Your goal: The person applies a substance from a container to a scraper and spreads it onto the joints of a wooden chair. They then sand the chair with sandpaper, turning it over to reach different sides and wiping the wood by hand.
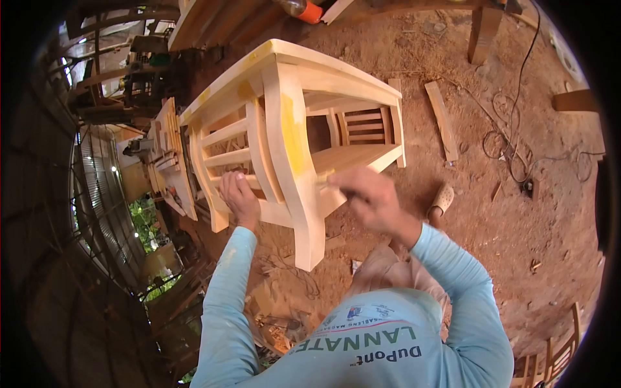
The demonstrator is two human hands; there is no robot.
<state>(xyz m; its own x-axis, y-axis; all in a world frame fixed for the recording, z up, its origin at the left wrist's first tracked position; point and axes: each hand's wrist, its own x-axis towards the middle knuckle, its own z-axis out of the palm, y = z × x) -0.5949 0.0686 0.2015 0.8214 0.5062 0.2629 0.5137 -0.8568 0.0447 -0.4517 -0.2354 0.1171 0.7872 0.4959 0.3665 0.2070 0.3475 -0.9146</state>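
Note:
A pale wooden frame with slatted sides and curved legs stands before me, with yellow patches on its near leg and rails. My left hand is closed around a lower slat on its left side. Beside the near leg, my right hand is blurred, its fingers closed on a small yellowish thing that I cannot make out. That thing is at the leg's right edge, below the large yellow patch.
A loose board lies on the dirt floor to the right, near a tangled black cable. Stacked wood is at the left. A wooden post stands at the top right, and a slatted piece at the lower right.

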